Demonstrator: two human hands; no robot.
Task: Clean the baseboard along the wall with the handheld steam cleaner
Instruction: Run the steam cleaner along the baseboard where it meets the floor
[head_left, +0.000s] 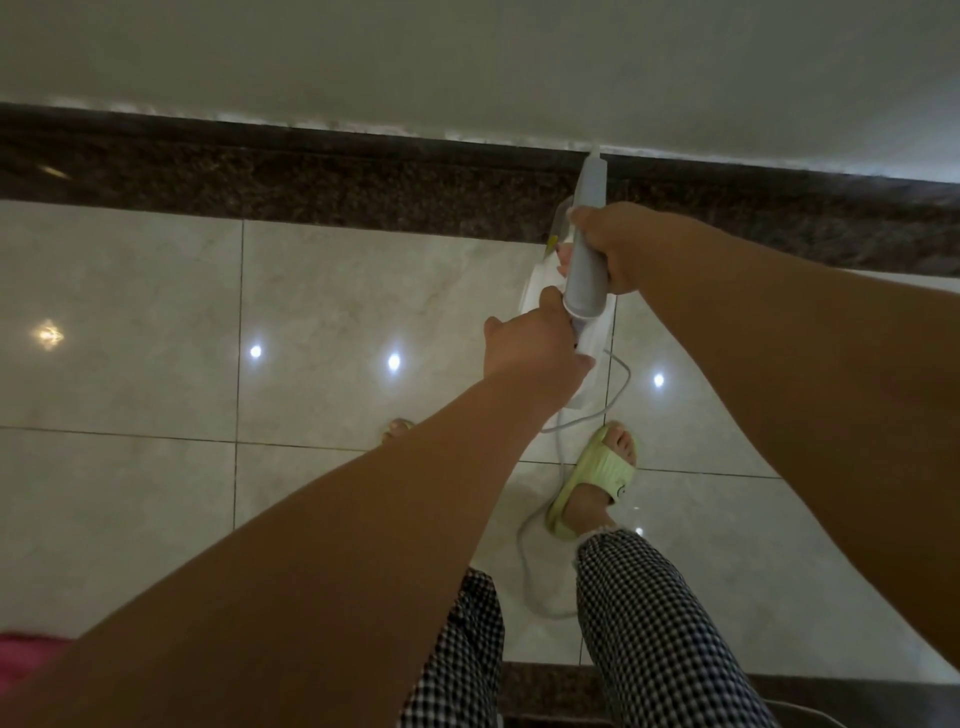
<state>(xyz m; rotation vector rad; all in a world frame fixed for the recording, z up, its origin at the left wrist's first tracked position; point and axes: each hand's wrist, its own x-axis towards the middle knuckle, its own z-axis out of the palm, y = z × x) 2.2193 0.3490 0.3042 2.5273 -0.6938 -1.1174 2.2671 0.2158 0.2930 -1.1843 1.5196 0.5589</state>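
A person's left hand (530, 345) grips the rear of a handheld steam cleaner (584, 270) while the right hand (618, 244), just ahead, closes around its grey barrel, the nozzle tip (594, 153) touching the top edge of the dark baseboard (311, 182) beyond both hands. A slow, steady pass along that edge, cord (597, 410) trailing behind, should serve best.

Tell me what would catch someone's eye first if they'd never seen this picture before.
Probably the two bare arms reaching in from the bottom, with the right hand and left hand both gripping a white handheld steam cleaner at centre right. Its nozzle tip meets the top edge of the dark speckled baseboard across the upper frame. Below, a lime green slipper stands beside the trailing cord.
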